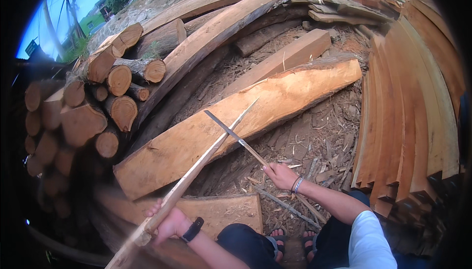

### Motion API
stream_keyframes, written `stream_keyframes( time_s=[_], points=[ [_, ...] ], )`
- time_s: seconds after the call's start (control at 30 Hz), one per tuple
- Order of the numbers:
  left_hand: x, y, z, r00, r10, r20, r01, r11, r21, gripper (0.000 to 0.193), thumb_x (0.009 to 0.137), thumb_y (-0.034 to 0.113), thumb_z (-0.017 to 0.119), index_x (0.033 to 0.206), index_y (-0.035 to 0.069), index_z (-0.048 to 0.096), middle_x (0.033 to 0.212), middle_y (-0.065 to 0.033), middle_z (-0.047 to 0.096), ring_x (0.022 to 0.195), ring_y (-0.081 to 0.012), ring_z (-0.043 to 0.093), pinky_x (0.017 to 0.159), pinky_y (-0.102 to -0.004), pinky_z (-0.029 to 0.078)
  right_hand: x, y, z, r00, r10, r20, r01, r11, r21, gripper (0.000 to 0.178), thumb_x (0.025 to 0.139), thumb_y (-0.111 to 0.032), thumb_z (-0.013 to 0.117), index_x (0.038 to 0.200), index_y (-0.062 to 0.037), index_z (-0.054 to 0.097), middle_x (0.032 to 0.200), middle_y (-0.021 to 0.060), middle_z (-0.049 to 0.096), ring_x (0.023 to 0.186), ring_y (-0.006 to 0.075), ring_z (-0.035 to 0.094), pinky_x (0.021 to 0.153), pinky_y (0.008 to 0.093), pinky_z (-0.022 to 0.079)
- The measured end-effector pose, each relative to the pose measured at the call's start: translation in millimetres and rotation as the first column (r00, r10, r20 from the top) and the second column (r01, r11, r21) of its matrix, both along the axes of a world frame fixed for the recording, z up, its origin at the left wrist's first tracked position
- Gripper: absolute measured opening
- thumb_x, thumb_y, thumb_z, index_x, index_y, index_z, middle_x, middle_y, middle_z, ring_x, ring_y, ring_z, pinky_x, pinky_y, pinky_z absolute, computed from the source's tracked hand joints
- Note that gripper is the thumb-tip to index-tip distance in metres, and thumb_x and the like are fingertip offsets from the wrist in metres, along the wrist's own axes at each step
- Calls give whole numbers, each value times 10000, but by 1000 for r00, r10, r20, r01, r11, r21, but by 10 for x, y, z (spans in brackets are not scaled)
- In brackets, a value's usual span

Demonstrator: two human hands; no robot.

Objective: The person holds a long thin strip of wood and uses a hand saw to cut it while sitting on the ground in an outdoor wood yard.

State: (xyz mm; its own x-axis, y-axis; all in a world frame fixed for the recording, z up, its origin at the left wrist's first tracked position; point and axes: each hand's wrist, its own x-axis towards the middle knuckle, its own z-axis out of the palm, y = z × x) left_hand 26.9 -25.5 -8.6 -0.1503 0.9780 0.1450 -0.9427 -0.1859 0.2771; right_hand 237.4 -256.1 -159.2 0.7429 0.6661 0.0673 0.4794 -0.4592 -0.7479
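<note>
My left hand (173, 224), with a dark band on its wrist, is wrapped round a long pale wooden stick (189, 176). The stick tapers to a sharp tip at its far end, and its thicker end runs out toward the lower left. My right hand (281, 176), wearing a bracelet, grips a machete (223, 126) with a narrow dark blade. In this view the blade crosses the stick near its tip; whether they touch I cannot tell. Beneath both lies a thick rough-sawn slab (295, 89), pale on its upper face.
Cut logs (119, 80) are stacked at the left. Long sawn boards (403, 106) lean at the right. A squared beam (285, 57) and a long curved plank (211, 33) lie beyond the slab. Wood chips (300, 146) litter the ground near my sandalled feet (278, 237).
</note>
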Motion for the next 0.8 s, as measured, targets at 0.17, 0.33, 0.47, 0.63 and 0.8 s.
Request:
stream_keyframes(
  time_s=[0.17, 0.33, 0.47, 0.63, 0.8],
  points=[
    [41, 101, -120, 954, -137, 267, 158, 986, -58, 920, 742, 879, 31, 738, 61, 452, 666, -82, 467, 648, -224, 464, 710, -391, 426, 220, -18, 54, 951, -103, -291, 179, 952, 248, 562, 925, -539, 556, 765, -1, 537, 608, 108, 560, 592, 214, 571, 593, 388, 454],
    [114, 113, -185, 943, -50, 330, 110, 980, -168, 721, 831, 701, 159, 713, 57, 462, 653, -89, 473, 661, -237, 487, 703, -401, 442, 31, 196, 535, 948, -129, -289, 236, 898, 371, 548, 866, -522, 669, 677, -29, 520, 588, 2, 515, 575, 101, 495, 532, 310, 418],
    [337, -77, -243, 890, -100, 446, 203, 960, -192, 588, 803, 577, 256, 673, 46, 472, 630, -95, 469, 646, -256, 497, 714, -408, 467, -120, 411, 653, 930, -85, -358, 295, 755, 586, 445, 852, -455, 721, 847, -20, 627, 663, -2, 600, 636, 67, 535, 573, 263, 429],
    [582, -267, -363, 816, -112, 567, 343, 883, -320, 654, 830, 623, 226, 680, 39, 478, 653, -84, 512, 651, -243, 529, 731, -433, 504, -189, 641, 923, 939, 76, -335, 243, 542, 804, 463, 863, -312, 741, 1146, 33, 616, 833, 72, 701, 787, 95, 647, 743, 234, 491],
    [864, -403, -696, 766, -142, 627, 498, 749, -438, 881, 831, 794, 45, 700, 50, 497, 645, -69, 527, 649, -234, 541, 733, -437, 506, -215, 644, 1251, 960, 12, -280, 236, 502, 832, 431, 851, -265, 755, 1119, 44, 619, 884, 94, 717, 844, 131, 675, 767, 251, 516]
  ],
)
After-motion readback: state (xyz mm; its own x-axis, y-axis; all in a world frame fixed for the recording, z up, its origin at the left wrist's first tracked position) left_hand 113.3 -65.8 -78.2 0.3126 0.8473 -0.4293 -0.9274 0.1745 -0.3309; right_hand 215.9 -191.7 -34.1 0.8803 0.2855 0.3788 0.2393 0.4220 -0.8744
